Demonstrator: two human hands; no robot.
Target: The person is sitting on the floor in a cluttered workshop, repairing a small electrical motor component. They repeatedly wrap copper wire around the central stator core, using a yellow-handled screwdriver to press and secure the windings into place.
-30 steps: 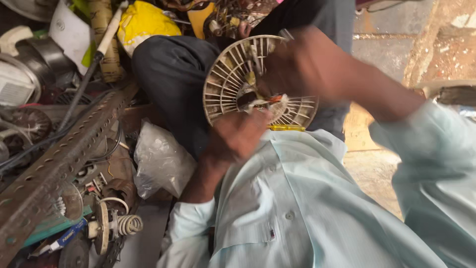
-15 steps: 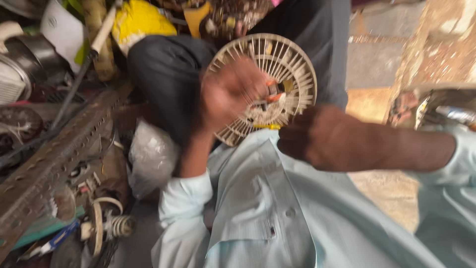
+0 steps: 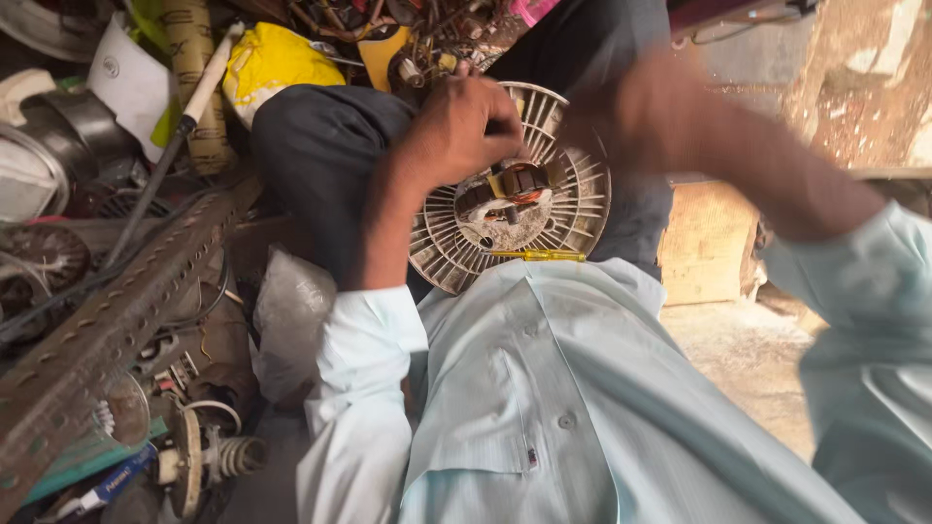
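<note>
Head view: my left hand (image 3: 466, 131) grips the round slatted fan grille (image 3: 515, 209) on my lap, fingers curled over its rim; my right hand (image 3: 631, 116) blurs, its fingers unreadable; yellow bag (image 3: 272, 58) and white plastic bag (image 3: 291, 320) lie among the scrap on the floor.

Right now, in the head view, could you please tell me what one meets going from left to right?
Perforated metal bar → clear plastic bag → left hand → round fan grille → blurred right hand.

The left hand (image 3: 466, 126) is now gripping the top of the round, ribbed, cream plastic fan housing (image 3: 573, 209), exposing its copper-wound motor (image 3: 510, 189), while the blurred right hand (image 3: 641, 116) is lifting away toward its upper edge.
</note>
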